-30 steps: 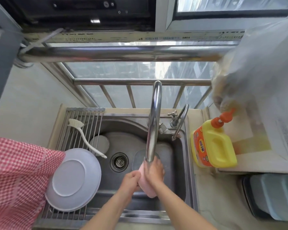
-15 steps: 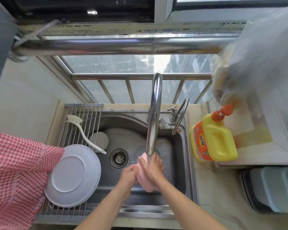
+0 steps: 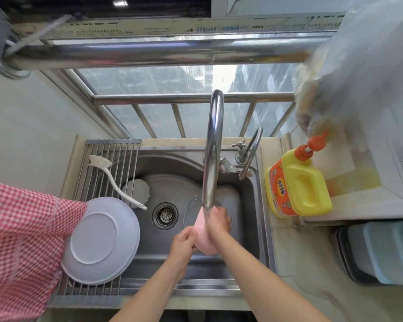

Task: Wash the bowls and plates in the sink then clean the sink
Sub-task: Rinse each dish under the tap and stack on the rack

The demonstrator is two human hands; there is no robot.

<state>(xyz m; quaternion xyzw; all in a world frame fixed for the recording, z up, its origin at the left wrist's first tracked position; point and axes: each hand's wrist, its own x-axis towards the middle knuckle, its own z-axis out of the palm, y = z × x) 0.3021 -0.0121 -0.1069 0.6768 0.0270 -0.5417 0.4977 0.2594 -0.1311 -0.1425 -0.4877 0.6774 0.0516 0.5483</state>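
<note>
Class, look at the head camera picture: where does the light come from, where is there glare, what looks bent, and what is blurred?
Head view: daylight enters through the window; glare streaks the steel rail and tall faucet; the wide lens bows the rail and sink edges; the plastic bag at upper right is blurred, while the hands are fairly sharp.

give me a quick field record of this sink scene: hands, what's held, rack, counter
left hand: grips pink bowl over the sink
right hand: on the bowl, under the faucet
rack: white plate upside down, white brush
counter: yellow detergent bottle right of sink
</note>
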